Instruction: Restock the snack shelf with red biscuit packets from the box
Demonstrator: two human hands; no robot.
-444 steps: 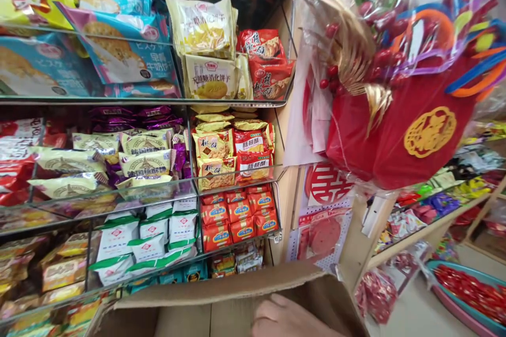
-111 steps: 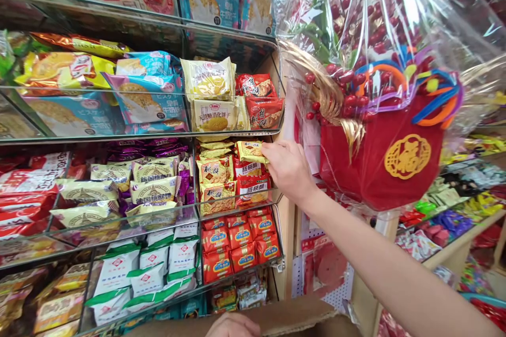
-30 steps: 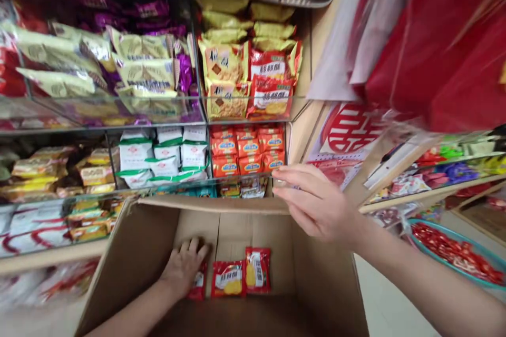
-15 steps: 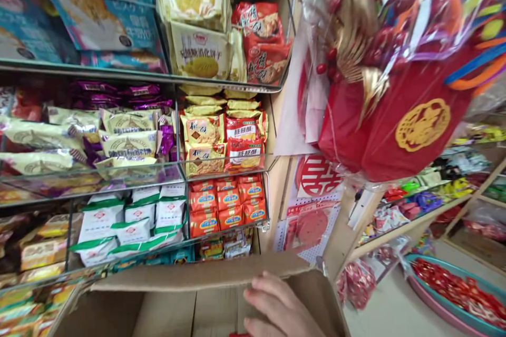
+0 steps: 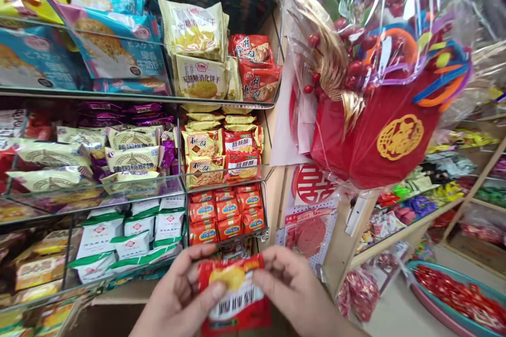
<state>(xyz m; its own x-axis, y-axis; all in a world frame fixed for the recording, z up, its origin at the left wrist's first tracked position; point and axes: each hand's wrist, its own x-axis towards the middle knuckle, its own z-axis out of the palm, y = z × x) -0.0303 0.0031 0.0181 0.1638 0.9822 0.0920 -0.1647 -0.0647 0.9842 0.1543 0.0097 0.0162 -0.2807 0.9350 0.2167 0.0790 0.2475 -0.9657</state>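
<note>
Between my two hands is a red snack packet with a picture of a yellow biscuit, held up above a cardboard box. My left hand grips its left side, thumb on the front. On the right side, my right hand pinches the packet with the thumb on its face. The packet's printing appears upside down to me. Straight ahead, the shelf holds similar red-and-white packets beside yellow packets. Small orange-red packets fill the compartment below them.
Shelves to the left carry white-and-green packets, cream wrapped biscuits and blue bags. A plastic-wrapped red decoration hangs close at the upper right. A blue tub of red goods stands at the lower right.
My right hand was over the open box; now both hands are raised with the red packet between them. The view has shifted, and the shelves sit slightly lower.
</note>
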